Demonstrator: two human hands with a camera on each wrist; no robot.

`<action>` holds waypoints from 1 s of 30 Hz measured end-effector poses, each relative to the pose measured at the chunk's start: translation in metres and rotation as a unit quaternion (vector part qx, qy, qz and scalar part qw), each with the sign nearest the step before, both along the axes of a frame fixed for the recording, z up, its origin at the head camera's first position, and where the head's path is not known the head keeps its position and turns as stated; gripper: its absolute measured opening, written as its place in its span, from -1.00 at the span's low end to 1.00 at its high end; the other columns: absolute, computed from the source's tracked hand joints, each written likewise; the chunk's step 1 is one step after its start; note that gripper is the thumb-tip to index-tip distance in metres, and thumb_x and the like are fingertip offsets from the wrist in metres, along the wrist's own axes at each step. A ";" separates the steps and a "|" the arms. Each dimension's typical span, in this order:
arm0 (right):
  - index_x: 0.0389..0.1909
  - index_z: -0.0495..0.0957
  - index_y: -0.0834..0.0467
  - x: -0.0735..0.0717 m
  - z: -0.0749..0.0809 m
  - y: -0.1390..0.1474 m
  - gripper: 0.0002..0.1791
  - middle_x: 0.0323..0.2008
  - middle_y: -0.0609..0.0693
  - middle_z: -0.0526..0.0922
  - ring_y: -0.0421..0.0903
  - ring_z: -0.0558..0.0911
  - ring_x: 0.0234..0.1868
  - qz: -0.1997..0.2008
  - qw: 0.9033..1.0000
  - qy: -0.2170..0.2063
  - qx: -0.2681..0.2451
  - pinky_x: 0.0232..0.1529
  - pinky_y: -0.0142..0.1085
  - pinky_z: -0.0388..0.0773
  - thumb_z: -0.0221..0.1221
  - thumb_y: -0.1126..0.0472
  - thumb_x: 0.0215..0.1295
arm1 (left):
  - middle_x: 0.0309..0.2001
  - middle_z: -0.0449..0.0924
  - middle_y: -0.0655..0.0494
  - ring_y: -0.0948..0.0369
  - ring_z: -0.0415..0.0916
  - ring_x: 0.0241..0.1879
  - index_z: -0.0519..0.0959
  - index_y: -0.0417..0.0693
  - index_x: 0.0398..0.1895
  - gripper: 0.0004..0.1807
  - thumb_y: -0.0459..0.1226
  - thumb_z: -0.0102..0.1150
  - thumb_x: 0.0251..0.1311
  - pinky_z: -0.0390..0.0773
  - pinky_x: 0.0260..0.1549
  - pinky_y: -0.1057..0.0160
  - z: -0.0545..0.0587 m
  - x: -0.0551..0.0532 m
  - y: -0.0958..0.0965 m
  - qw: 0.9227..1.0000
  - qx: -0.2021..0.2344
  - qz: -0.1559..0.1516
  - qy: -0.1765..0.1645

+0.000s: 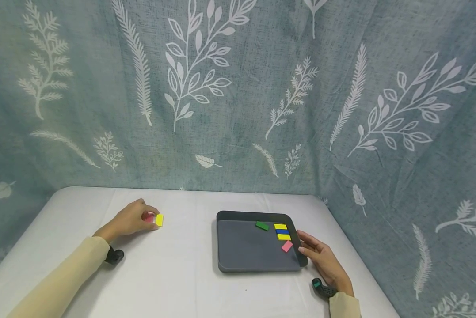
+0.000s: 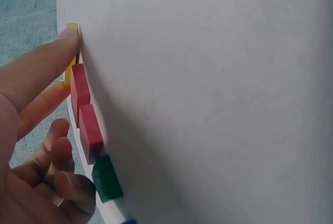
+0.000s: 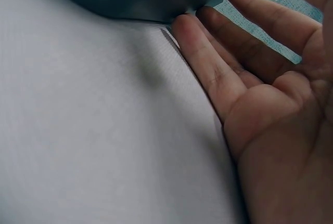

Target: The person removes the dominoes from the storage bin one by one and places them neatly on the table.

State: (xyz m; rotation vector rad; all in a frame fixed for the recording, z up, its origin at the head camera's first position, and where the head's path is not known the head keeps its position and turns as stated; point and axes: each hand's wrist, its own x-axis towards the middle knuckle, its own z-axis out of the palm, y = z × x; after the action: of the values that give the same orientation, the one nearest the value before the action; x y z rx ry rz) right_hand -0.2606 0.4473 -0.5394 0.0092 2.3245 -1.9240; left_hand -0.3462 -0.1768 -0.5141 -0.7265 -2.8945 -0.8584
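Note:
My left hand (image 1: 132, 218) is at the left of the table, thumb and index finger pinching a small yellow block (image 1: 159, 220). Right beside that block, partly behind the fingers, is a red block (image 1: 148, 217). The left wrist view shows a line of blocks: the yellow one at the fingertips, then a red block (image 2: 80, 94), another red block (image 2: 91, 133), a green block (image 2: 107, 179) and a sliver of a blue block (image 2: 129, 222). At the right, my right hand (image 1: 321, 258) touches the right wall of a dark grey tray (image 1: 245, 247) with extended fingers (image 3: 200, 52).
Inside the tray lie a green block (image 1: 262, 226), a yellow-blue-yellow stack of blocks (image 1: 282, 232) side by side, and a pink block (image 1: 287, 246). A white cloth covers the table (image 1: 174, 274). A patterned green curtain (image 1: 238, 145) hangs behind it and along the right side.

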 end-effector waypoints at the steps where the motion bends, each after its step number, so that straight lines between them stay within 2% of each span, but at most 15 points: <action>1: 0.54 0.27 0.15 0.000 0.000 0.000 -0.22 0.52 0.12 0.28 -0.13 0.49 0.32 0.000 1.000 0.000 0.000 0.20 -0.37 0.49 0.36 0.20 0.37 | -0.30 0.47 0.02 0.16 0.31 -0.36 0.74 -0.11 0.04 -0.52 -0.08 0.57 0.09 0.36 -0.37 0.19 0.000 0.000 0.000 1.000 0.000 0.000 0.000; 13: 0.54 0.28 0.13 -0.001 0.000 0.000 -0.22 0.51 0.11 0.29 -0.09 0.47 0.34 -0.002 1.000 -0.006 -0.006 0.20 -0.37 0.49 0.37 0.19 0.36 | -0.30 0.46 0.01 0.15 0.33 -0.34 0.74 -0.12 0.03 -0.52 -0.08 0.58 0.08 0.37 -0.35 0.18 0.003 0.003 -0.002 1.000 0.006 -0.001 -0.007; 21: 0.55 0.28 0.12 0.000 0.001 -0.001 -0.20 0.50 0.13 0.30 -0.08 0.48 0.34 -0.002 1.000 -0.008 -0.006 0.20 -0.37 0.49 0.38 0.18 0.35 | -0.22 0.52 -0.06 0.12 0.41 -0.29 0.70 -0.19 0.09 -0.42 -0.08 0.61 0.03 0.45 -0.29 0.14 0.009 0.001 0.002 1.000 0.016 -0.001 -0.016; 26: 0.54 0.28 0.11 -0.001 0.000 0.000 -0.20 0.50 0.12 0.30 -0.05 0.46 0.36 -0.003 1.000 -0.008 -0.007 0.21 -0.37 0.49 0.39 0.17 0.34 | -0.10 0.53 -0.15 0.13 0.47 -0.28 0.64 -0.19 0.17 -0.44 -0.09 0.52 0.16 0.50 -0.28 0.13 0.013 -0.002 0.011 0.998 0.050 -0.014 -0.038; 30: 0.54 0.28 0.12 -0.002 -0.001 0.001 -0.20 0.51 0.12 0.30 -0.07 0.47 0.35 0.000 1.000 -0.006 -0.007 0.21 -0.37 0.49 0.38 0.17 0.35 | -0.04 0.53 -0.20 0.15 0.48 -0.31 0.62 -0.18 0.19 -0.51 -0.11 0.41 0.29 0.53 -0.31 0.15 0.018 -0.005 0.028 0.995 0.076 -0.028 -0.052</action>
State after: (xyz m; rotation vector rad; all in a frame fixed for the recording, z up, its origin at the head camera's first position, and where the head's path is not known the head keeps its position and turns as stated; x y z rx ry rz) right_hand -0.2625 0.4480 -0.5408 0.0209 2.3028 -1.9352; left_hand -0.3510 -0.1490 -0.4961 -0.7746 -2.8671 -1.1423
